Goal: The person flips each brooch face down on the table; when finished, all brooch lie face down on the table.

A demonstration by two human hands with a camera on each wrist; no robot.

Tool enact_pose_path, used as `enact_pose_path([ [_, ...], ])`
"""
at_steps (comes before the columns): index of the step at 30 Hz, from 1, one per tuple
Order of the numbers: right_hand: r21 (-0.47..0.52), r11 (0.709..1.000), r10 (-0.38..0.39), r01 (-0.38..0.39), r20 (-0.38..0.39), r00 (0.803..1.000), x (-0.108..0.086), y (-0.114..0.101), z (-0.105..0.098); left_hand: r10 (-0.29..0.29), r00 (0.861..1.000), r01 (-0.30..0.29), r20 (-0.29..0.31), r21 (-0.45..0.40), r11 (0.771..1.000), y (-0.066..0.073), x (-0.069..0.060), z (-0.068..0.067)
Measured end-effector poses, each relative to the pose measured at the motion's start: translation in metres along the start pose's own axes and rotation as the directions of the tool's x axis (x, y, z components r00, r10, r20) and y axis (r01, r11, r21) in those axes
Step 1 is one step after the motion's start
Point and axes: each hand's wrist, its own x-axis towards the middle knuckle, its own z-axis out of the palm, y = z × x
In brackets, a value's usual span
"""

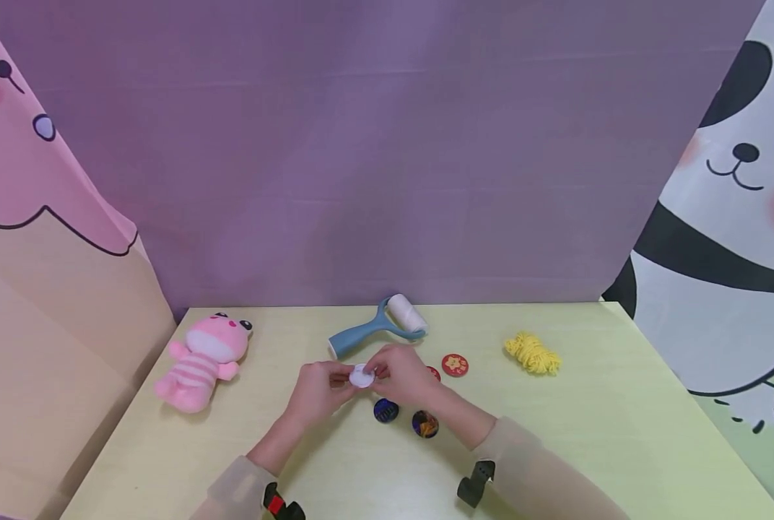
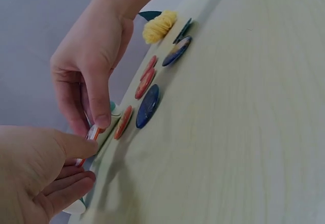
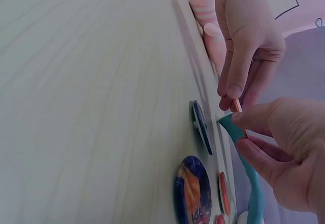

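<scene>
Both hands pinch one small round disc (image 1: 362, 375), its white face towards the head camera and a red-orange edge showing in the wrist views. The left hand (image 1: 322, 392) holds its left side between thumb and fingers; the right hand (image 1: 404, 375) pinches its right side. Just below the hands lie a dark blue round piece (image 1: 385, 410) and a blue-and-orange one (image 1: 425, 424). A red disc with a gold pattern (image 1: 455, 365) lies right of the right hand, and another red disc (image 1: 434, 373) is partly hidden by that hand.
Behind the hands lies a lint roller (image 1: 361, 336) with a blue handle and white roll. A pink plush toy (image 1: 202, 361) lies at the left of the table (image 1: 588, 433), and a yellow yarn bundle (image 1: 533, 353) at the right. A purple cloth (image 1: 387, 159) hangs behind.
</scene>
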Motion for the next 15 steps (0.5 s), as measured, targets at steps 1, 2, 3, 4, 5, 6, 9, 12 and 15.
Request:
enact_pose_path([
  [1,-0.004,1.0,0.006,-0.006,0.002,1.0,0.001,-0.001,0.001,-0.002,1.0,0.002,-0.004,0.004,1.0,0.0,0.0,0.0],
  [2,-0.006,1.0,0.016,-0.016,0.005,1.0,0.001,-0.002,0.001,-0.003,1.0,0.003,-0.007,0.012,1.0,0.0,0.0,0.001],
  [3,-0.01,1.0,0.023,-0.023,0.009,1.0,0.001,-0.002,0.002,-0.004,1.0,0.004,-0.009,0.02,1.0,0.0,-0.001,0.001],
  [4,-0.015,0.999,0.029,-0.029,0.012,0.999,0.002,-0.002,0.003,-0.009,1.0,0.01,-0.011,0.028,1.0,0.0,-0.001,0.002],
  [5,-0.028,0.999,0.031,-0.031,0.014,0.999,0.002,-0.002,0.004,-0.003,1.0,0.004,-0.012,0.037,0.999,0.0,-0.001,0.002],
  [6,-0.04,0.999,0.03,-0.03,0.016,0.999,0.002,-0.002,0.005,-0.009,1.0,0.01,-0.01,0.043,0.999,0.0,-0.001,0.003],
  [9,-0.076,0.997,0.035,-0.033,0.02,0.999,0.002,-0.001,0.008,-0.023,1.0,0.023,-0.002,0.052,0.998,-0.001,-0.003,0.004],
  [12,-0.095,0.995,0.026,-0.024,0.014,1.0,0.002,0.001,0.012,-0.031,1.0,0.031,0.004,0.059,0.998,-0.002,-0.003,0.006],
  [15,-0.092,0.996,0.014,-0.013,0.009,1.0,0.004,0.0,0.013,-0.02,1.0,0.02,-0.005,0.075,0.997,-0.004,-0.002,0.006],
])
